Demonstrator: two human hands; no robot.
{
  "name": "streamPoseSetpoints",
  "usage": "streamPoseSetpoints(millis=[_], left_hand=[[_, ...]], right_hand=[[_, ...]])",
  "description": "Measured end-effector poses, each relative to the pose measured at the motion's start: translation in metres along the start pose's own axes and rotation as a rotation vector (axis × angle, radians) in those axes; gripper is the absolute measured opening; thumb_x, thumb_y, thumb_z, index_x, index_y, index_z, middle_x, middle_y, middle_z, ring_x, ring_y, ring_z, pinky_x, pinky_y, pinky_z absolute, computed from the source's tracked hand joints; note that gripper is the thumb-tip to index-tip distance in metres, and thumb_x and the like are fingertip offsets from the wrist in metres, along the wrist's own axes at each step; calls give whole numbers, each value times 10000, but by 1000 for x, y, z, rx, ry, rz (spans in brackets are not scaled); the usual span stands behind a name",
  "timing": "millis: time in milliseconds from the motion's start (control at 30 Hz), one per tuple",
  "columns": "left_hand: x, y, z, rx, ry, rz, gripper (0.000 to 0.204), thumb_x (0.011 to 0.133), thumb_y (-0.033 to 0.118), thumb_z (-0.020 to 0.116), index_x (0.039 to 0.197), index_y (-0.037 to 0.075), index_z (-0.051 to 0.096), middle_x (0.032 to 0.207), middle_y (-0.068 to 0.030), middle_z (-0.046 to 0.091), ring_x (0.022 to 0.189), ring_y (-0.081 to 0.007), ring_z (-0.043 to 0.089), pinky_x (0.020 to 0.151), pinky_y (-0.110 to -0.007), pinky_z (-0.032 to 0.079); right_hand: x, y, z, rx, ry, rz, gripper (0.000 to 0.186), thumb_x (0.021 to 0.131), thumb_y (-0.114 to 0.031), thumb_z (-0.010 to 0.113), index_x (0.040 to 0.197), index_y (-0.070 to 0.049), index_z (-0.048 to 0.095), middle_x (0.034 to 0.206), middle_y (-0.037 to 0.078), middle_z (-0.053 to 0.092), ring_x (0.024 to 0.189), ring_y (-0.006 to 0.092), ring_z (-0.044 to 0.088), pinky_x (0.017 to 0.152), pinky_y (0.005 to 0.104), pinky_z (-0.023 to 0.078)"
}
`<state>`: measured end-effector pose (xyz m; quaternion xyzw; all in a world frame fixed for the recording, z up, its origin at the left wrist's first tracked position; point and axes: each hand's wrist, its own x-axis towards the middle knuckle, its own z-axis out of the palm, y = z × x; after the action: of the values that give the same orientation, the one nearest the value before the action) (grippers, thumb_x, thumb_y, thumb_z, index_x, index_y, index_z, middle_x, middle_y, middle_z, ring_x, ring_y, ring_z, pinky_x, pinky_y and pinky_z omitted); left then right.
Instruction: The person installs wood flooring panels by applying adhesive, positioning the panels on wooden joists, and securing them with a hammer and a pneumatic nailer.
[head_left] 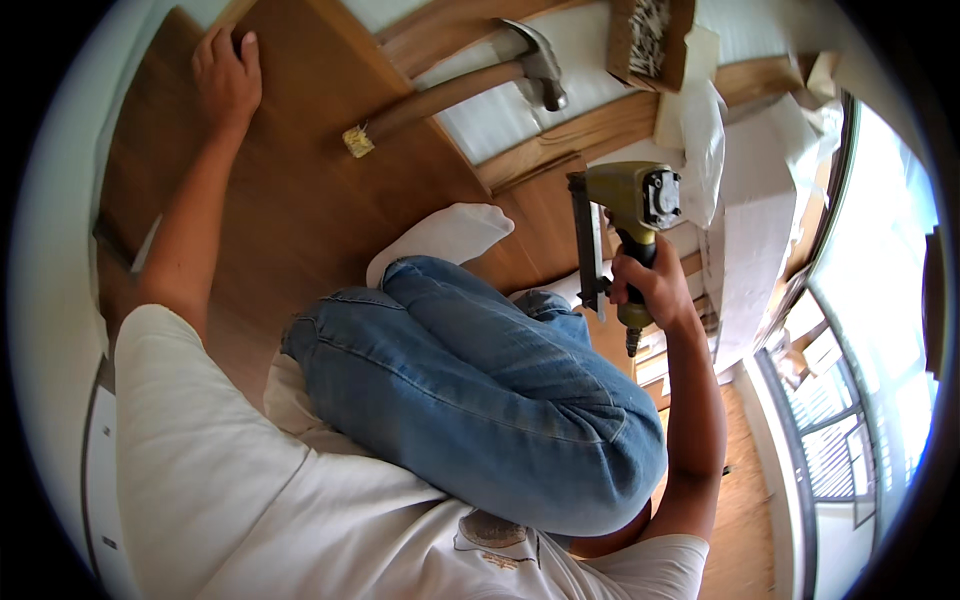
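- Right hand (655, 290): fingers wrapped tight round the grip of an olive-green pneumatic nail gun with a dark magazine (625, 215), held off the floor, just right of the bent knee in blue jeans (480, 390).
- Left hand (228, 80): fingers spread and pressed flat on a brown wooden floor plank (290, 200), at the plank's far end, well left of the knee.
- Progress, as judged: brown planking already covers the floor left of and beyond the knee; further right a pale underlay (510, 110) shows bare between loose boards, so that part appears unlaid. The nail gun's nose is not on any board.
- A wooden-handled claw hammer with a steel head (470, 90) lies across the underlay and plank edge, beyond the knee.
- An open cardboard box of fasteners (645, 35) stands beyond the nail gun, with white plastic wrapping (705, 140) beside it.
- Hidden or unclear: the plank joint behind the knee; the box contents; any hose at the gun's base; the right rim, bent and overexposed by window light.
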<state>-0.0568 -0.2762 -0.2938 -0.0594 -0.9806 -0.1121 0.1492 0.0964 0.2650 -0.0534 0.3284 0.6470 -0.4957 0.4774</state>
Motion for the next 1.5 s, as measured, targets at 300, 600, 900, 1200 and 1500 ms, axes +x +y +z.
streamPoseSetpoints(millis=[300,600,900,1200,1500], left_hand=[[2,18,-6,-39,-14,-108,320,1042,203,563,1258,-33,569,1268,-216,551,1247,-430,500,1065,-522,422],[4,19,-15,-1,-22,-109,340,1046,220,558,1273,-33,567,1307,-231,549,1245,-442,512,1066,-518,433],[0,9,-5,-53,34,-93,334,1051,205,541,1280,-37,565,1323,-220,549,1265,-430,507,1077,-504,427],[-3,10,-3,-25,12,-131,332,1039,197,549,1275,-35,569,1330,-225,539,1261,-437,499,1077,-516,420],[-5,-5,0,-56,-17,-119,360,1051,249,544,1298,-12,567,1358,-232,527,1286,-446,485,1114,-534,384]], right_hand=[[51,-22,17,-73,-253,47,475,823,-41,601,1279,77,550,654,66,596,515,154,599,512,297,507],[57,-46,28,-289,-262,98,445,809,-44,593,1235,85,572,648,68,595,492,156,595,506,314,507],[59,-55,31,-380,-218,107,241,818,-50,604,1030,50,544,644,78,593,478,163,596,487,321,500],[60,-63,-3,-286,-176,147,223,830,-29,606,1033,43,549,648,68,568,484,156,575,497,343,532],[56,-58,-3,-324,-135,85,246,823,-28,608,1048,48,544,631,70,580,477,160,574,485,329,511]])
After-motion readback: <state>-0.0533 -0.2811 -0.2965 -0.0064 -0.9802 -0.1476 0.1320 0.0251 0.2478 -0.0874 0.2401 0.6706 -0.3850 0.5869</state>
